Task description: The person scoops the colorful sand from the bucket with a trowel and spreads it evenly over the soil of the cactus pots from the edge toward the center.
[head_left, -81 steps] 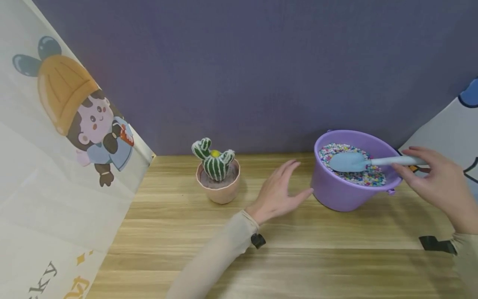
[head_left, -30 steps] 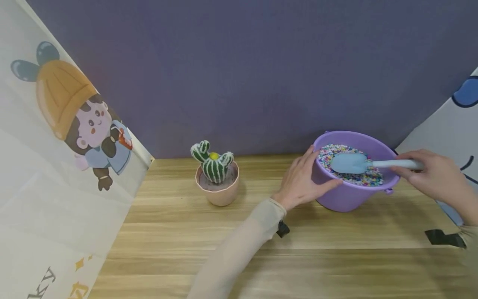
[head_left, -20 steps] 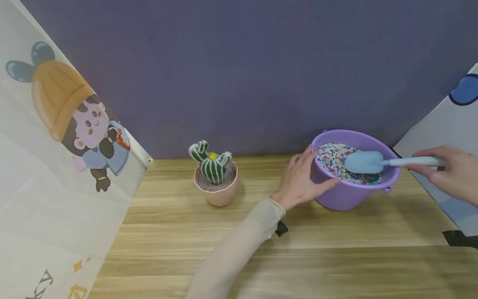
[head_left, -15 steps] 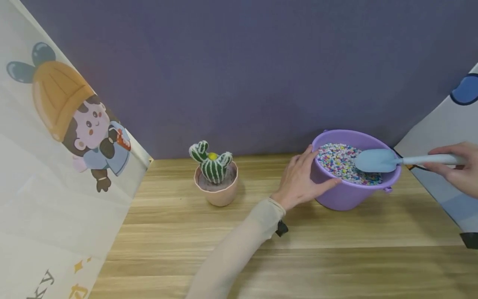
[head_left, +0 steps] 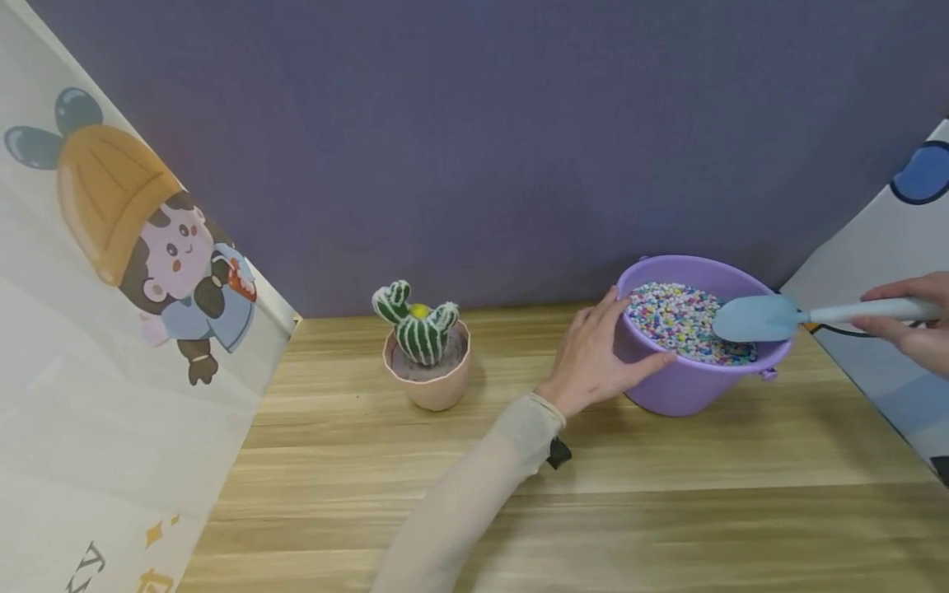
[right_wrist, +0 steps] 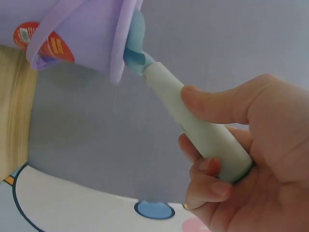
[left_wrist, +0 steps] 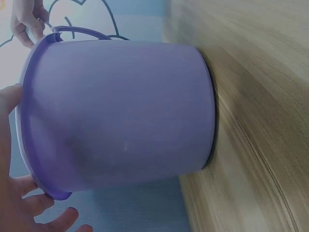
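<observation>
A purple bucket (head_left: 670,387) stands on the wooden table, holding small multicoloured beads (head_left: 670,317). My left hand (head_left: 591,362) rests against its left side with fingers and thumb spread along the rim, as the left wrist view also shows. My right hand (head_left: 919,325) grips the pale handle of a light blue trowel (head_left: 756,319) at the right. The right wrist view shows the thumb on top of the handle (right_wrist: 193,125) and curled fingers beneath. The blade lies at the right side of the bucket, partly past the rim. Whether it touches the rim, I cannot tell.
A knitted cactus (head_left: 423,338) in a pink pot (head_left: 437,387) stands left of the bucket on the wooden table (head_left: 630,527). Behind rises a dark blue-grey wall (head_left: 474,148). White panels with cartoon prints flank both sides, the left panel (head_left: 67,395) and the right panel (head_left: 882,263).
My left hand has moved right from beside the pot onto the bucket. The right hand has drawn the trowel rightward, from over the beads to the right rim. The bucket stands where it was.
</observation>
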### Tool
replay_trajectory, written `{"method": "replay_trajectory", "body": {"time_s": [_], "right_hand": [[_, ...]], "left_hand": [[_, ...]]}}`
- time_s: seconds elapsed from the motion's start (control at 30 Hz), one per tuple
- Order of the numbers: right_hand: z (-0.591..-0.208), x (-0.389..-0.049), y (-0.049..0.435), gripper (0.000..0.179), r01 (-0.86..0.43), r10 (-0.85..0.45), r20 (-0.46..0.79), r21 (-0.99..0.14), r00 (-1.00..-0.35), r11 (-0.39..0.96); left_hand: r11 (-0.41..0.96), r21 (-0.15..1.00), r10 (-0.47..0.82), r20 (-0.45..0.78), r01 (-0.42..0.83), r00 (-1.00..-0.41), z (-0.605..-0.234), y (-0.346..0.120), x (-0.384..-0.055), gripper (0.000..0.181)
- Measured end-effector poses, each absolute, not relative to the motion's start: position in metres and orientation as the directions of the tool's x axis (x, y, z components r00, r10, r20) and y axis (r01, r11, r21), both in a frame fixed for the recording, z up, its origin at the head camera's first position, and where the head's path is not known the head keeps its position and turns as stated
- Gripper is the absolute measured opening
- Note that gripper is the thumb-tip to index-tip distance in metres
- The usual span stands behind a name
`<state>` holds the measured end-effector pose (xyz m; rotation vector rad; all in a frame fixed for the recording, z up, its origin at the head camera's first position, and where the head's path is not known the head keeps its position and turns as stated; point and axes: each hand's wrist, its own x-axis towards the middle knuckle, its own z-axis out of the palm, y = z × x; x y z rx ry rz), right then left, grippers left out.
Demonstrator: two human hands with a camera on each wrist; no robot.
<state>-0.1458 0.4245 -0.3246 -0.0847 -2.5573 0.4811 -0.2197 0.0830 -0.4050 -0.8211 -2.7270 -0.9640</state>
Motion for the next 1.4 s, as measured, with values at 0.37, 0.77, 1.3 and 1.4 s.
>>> {"method": "replay_trajectory", "body": {"time_s": [0.37,0.77,1.3,1.4], "right_hand": [[-0.327,-0.16,0.396,0.036,-0.111,-0.038,0.27,-0.26,-0.962,0.959],[-0.355,-0.184,0.38,0.027,-0.213,-0.09,0.338,-0.346,-0.937,0.914],[-0.356,-0.178,0.395,0.03,-0.182,-0.035,0.361,-0.382,-0.932,0.906],[-0.356,-0.174,0.399,0.03,-0.166,-0.015,0.364,-0.389,-0.931,0.906]], "left_hand": [[0.626,0.572,0.436,0.307,0.53,-0.846,-0.407,0.08,-0.22,0.1],[0.631,0.582,0.414,0.307,0.513,-0.857,-0.408,0.075,-0.222,0.104],[0.62,0.586,0.431,0.3,0.521,-0.851,-0.413,0.083,-0.221,0.102],[0.619,0.588,0.434,0.296,0.52,-0.851,-0.414,0.083,-0.222,0.102]]}}
